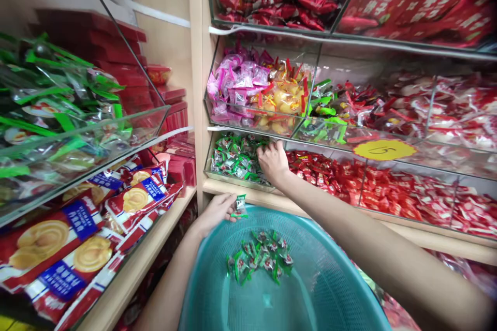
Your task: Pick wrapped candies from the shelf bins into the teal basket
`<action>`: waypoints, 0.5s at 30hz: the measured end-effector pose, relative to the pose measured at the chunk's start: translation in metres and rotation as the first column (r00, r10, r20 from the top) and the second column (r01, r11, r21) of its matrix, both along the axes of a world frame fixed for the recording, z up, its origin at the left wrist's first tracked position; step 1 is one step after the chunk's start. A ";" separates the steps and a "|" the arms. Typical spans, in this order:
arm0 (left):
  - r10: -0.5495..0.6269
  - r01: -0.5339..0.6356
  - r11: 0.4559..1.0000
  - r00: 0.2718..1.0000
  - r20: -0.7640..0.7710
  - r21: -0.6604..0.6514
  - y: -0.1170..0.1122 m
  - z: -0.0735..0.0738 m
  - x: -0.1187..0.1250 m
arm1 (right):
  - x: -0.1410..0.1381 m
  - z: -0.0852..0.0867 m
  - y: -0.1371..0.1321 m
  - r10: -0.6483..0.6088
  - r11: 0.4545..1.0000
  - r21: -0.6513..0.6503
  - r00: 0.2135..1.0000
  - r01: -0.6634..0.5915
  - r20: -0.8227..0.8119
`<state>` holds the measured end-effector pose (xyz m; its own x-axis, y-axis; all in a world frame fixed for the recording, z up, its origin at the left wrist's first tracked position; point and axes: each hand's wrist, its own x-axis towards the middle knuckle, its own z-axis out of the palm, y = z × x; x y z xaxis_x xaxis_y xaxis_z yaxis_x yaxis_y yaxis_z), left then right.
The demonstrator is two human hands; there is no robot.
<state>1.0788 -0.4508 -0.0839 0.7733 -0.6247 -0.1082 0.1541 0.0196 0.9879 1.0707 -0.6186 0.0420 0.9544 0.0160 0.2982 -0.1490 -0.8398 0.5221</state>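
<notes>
My left hand (217, 213) pinches a small green-wrapped candy (240, 206) above the far left rim of a teal plastic basket (334, 253). A loose cluster of similar green-wrapped candies (260, 254) lies on the basket's bottom. My right hand (274, 160) reaches over the basket to the right side of a clear bin (213, 171) on the lower shelf. Green-wrapped candies (236, 158) fill that bin. The fingers of this hand are curled and closed; what they hold, if anything, is hidden.
Red-wrapped candies (341, 176) fill the bins to the right. Above are clear bins of purple packets (236, 80) and yellow packets (285, 95), with a yellow price tag (384, 150). Large biscuit packs (50, 238) lie on the left shelf. A wooden upright (197, 62) stands between the shelves.
</notes>
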 end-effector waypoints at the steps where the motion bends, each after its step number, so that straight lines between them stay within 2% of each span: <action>1: -0.001 0.001 1.000 1.000 0.000 -0.002 0.000 0.000 0.000 | 0.002 -0.001 0.000 -0.015 1.000 0.006 1.000 0.015 -0.004; 15: -0.009 0.009 1.000 1.000 -0.013 -0.010 -0.001 -0.001 0.000 | 0.002 0.000 -0.005 -0.023 0.995 0.094 0.997 0.016 0.069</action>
